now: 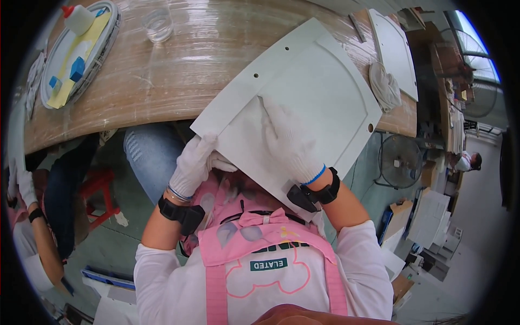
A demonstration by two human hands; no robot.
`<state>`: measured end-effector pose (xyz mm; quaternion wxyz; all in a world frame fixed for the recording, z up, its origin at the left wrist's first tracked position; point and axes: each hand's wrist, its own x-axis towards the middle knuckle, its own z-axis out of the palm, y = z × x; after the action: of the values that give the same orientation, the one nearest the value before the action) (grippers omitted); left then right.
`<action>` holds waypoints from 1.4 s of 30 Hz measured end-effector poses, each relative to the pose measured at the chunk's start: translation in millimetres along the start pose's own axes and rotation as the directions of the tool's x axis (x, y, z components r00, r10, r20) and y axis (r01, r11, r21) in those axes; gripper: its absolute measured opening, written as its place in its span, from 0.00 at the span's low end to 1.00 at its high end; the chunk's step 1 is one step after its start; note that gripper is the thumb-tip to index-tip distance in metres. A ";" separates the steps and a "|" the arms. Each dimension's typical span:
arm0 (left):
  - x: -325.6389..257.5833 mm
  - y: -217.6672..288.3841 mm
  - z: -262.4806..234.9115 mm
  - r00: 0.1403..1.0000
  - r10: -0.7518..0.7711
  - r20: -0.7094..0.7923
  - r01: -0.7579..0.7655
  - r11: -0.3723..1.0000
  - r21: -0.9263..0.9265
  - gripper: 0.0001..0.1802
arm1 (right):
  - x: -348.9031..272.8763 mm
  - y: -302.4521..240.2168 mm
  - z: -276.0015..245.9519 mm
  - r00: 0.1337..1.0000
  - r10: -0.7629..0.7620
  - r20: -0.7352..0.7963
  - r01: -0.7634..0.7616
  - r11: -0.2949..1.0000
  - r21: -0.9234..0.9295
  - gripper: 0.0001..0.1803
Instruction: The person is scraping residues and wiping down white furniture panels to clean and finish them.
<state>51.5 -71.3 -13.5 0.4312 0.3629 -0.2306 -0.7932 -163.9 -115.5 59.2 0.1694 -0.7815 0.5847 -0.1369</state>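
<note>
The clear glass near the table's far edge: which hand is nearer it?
Left. The left hand grips the white panel at its near-left edge, below the clear glass. The right hand lies flat on the panel's face, farther right of the glass.

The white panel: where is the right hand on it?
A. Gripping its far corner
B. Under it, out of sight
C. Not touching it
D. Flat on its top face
D: the gloved right hand lies flat on the top face of the white panel, while the left hand grips its near edge.
</note>
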 end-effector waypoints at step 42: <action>0.9 -2.3 -2.2 1.000 0.003 0.003 -0.003 1.000 -0.003 0.35 | 4.0 -7.4 -8.3 0.980 -0.019 0.197 0.052 0.985 -0.165 0.27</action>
<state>51.7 -70.9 -16.8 0.4327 0.3607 -0.2306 -0.7934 -159.7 -118.3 69.9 0.1563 -0.8130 0.5608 -0.0126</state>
